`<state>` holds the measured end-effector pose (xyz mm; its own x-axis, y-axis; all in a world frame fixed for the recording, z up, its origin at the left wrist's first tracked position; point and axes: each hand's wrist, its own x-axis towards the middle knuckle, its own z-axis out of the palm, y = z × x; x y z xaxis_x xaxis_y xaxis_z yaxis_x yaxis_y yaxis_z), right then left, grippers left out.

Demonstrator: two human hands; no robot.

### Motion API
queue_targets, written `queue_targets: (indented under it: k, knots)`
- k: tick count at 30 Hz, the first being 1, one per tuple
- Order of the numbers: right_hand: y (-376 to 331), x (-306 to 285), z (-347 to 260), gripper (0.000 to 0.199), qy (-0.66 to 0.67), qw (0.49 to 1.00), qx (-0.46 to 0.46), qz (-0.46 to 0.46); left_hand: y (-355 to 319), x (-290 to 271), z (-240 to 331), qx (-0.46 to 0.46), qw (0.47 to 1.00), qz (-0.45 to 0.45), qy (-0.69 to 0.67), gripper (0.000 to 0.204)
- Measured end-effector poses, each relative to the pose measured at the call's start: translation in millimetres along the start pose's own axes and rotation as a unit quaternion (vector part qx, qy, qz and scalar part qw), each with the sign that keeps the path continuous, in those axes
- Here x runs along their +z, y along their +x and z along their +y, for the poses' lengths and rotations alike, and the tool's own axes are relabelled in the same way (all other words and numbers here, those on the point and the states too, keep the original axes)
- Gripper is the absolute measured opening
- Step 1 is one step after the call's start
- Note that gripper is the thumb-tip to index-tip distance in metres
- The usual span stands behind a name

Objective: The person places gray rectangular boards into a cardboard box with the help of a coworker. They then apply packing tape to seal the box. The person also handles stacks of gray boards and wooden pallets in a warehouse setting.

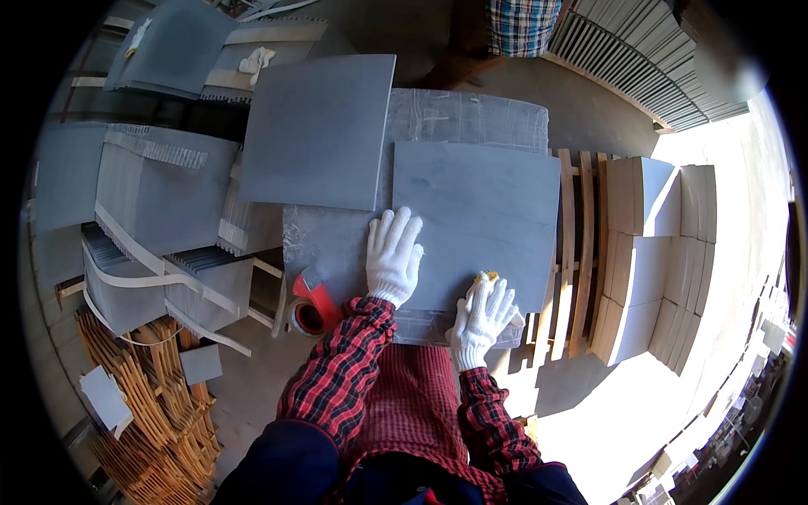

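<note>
We had our left hand (394, 257) flat and open on the left edge of a big grey tile (475, 223). Our right hand (481, 318) was open too, its fingers resting on the near edge. The tile lay on the plastic-covered desk (467, 114). Another grey tile (320, 130) lay just beside it, and a red tape roller (311, 307) sat near our left arm
</note>
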<state>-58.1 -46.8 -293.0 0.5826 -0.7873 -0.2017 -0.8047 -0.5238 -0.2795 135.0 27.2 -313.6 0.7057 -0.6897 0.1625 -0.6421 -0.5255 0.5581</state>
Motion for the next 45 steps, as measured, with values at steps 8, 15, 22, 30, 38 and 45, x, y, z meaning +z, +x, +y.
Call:
queue_targets:
  k: [8, 15, 22, 30, 38, 45]
  knots:
    - [-25, 6, -55, 0.049, 0.019, 0.975, -0.214, -0.058, -6, 0, -7, -0.006, 0.999, 0.007, -0.045, 0.046]
    - [-21, -25, -62, 0.048, 0.057, 0.905, -0.402, -0.123, -16, -51, 24, -0.152, 0.957, -0.107, -0.221, 0.042]
    - [-39, 13, -57, 0.045, 0.012, 0.893, -0.442, -0.086, -97, -150, 29, -0.128, 0.926, -0.1, -0.342, 0.038]
    - [-67, 75, -16, 0.048, 0.341, 0.9, -0.219, -0.162, -236, -245, -10, -0.179, 0.957, -0.036, -0.224, 0.036]
    - [-92, -45, -142, 0.051, 0.451, 0.866, -0.069, -0.207, -387, -302, -92, -0.224, 0.934, 0.04, -0.275, 0.034]
    - [-186, -26, -308, 0.044, 0.454, 0.804, -0.191, -0.333, -485, -393, -158, -0.34, 0.905, 0.136, -0.215, 0.033]
